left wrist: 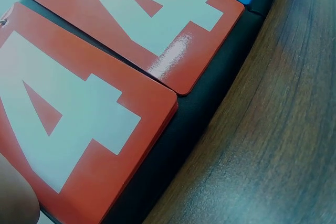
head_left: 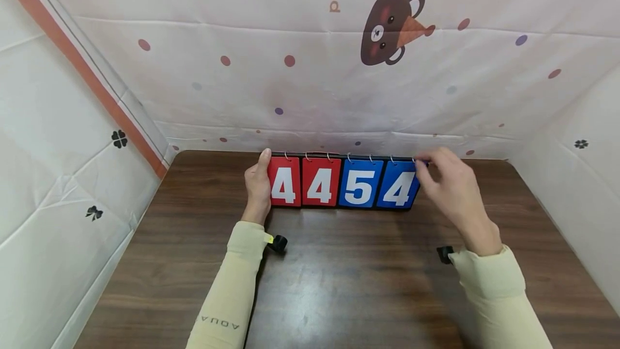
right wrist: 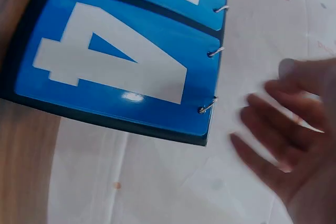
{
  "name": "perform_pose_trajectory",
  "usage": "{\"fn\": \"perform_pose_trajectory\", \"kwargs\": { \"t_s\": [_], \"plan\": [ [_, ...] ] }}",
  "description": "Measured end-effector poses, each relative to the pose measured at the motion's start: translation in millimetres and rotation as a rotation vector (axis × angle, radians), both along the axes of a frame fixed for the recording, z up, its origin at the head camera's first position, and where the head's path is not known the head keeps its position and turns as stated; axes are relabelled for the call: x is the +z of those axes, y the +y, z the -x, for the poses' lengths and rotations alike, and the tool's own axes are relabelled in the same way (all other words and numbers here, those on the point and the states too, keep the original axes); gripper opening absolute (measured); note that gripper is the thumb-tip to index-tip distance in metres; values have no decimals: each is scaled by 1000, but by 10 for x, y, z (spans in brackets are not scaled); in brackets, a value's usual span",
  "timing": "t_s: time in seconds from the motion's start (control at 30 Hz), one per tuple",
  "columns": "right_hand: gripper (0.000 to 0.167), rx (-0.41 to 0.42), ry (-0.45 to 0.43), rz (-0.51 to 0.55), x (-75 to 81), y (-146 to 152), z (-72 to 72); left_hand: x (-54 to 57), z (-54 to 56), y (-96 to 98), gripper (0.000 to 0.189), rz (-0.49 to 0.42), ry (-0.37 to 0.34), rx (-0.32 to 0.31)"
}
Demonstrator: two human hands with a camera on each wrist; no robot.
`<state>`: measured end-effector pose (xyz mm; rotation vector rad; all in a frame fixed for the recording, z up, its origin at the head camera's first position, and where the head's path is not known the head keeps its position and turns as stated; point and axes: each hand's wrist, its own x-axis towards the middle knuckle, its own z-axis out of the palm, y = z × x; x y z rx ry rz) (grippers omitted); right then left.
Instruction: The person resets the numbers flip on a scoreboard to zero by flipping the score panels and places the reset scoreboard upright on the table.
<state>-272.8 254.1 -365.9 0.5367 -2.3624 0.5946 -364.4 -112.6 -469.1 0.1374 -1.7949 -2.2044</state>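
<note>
A flip scoreboard (head_left: 338,183) stands at the back of the table, with two red cards both reading 4, then blue cards reading 5 and 4. Silver rings (right wrist: 215,52) bind the cards along its top edge. My left hand (head_left: 258,185) grips the board's left end, thumb (left wrist: 17,198) beside the outer red card (left wrist: 79,114); its other fingers are mostly hidden. At the upper right corner, my right hand (head_left: 452,187) overlaps the board in the head view. The right wrist view shows its loosely bent, blurred fingers (right wrist: 262,163) apart from the blue 4 card (right wrist: 157,51), holding nothing.
Close behind the board hangs a pale cloth (head_left: 242,90) printed with dots and a bear. More cloth (head_left: 63,176) flanks the dark wooden table (head_left: 329,284) on the left. A small black camera (head_left: 277,244) sits at the left wrist, another (head_left: 444,255) at the right.
</note>
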Motion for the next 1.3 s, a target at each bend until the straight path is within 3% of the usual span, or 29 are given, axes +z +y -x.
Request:
{"fn": "perform_pose_trajectory", "kwargs": {
  "t_s": [0.07,0.13,0.3,0.43,0.8,0.9,1.03,1.17,1.3],
  "plan": [
    [15,21,72,13,58,-11,83,-9,7,13,52,2,-3,-1],
    [14,20,50,14,122,-32,161,-19,10,28,52,-2,-1,-3],
    [21,-35,-192,-31,232,-107,400,-30,-33,39,53,0,-6,10],
    [29,-67,-367,-58,234,-153,629,-23,-100,5,51,8,-27,28],
    [32,-121,-667,-175,226,-314,1167,115,-165,-86,68,66,-38,103],
    [37,-149,-753,-216,200,-353,1257,140,-168,-110,66,68,-72,92],
    [48,-204,-873,-249,166,-379,1327,162,-153,-159,56,40,-135,33],
    [58,-258,-988,-255,176,-386,1341,184,-137,-204,56,34,-170,-30],
    [64,-247,-1054,-280,199,-411,1329,199,-138,-230,57,44,-188,-48]
  ]
}}
